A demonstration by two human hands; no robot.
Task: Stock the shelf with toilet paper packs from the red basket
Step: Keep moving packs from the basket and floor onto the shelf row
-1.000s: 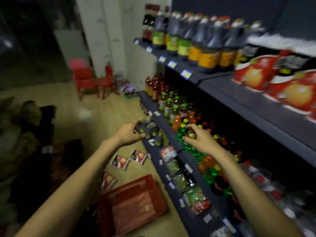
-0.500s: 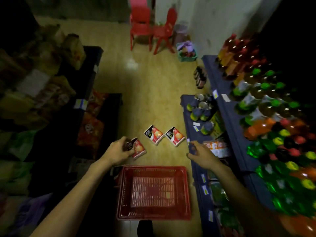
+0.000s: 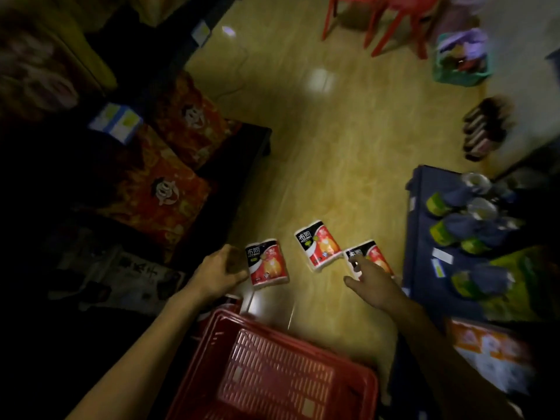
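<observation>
Three toilet paper packs with red, black and white wrappers lie on the yellow floor beyond the red basket (image 3: 272, 374), which has nothing in it. My left hand (image 3: 219, 272) is loosely curled and touches the left side of the left pack (image 3: 266, 262). The middle pack (image 3: 318, 245) lies untouched. My right hand (image 3: 371, 283) is open, fingers spread, with its fingertips over the right pack (image 3: 371, 254), partly hiding it. The low dark blue shelf (image 3: 424, 253) is at the right.
Cans and green packets (image 3: 472, 219) sit on the blue shelf at the right. Red and orange bags (image 3: 163, 189) fill the dark shelves at the left. Red chairs (image 3: 378, 19), a green basket (image 3: 460, 59) and dark bottles (image 3: 481, 131) stand farther back on the floor.
My view dropped from the drink shelves to the floor. Both hands came away from the shelf and down to the packs, and the packs and basket now appear closer.
</observation>
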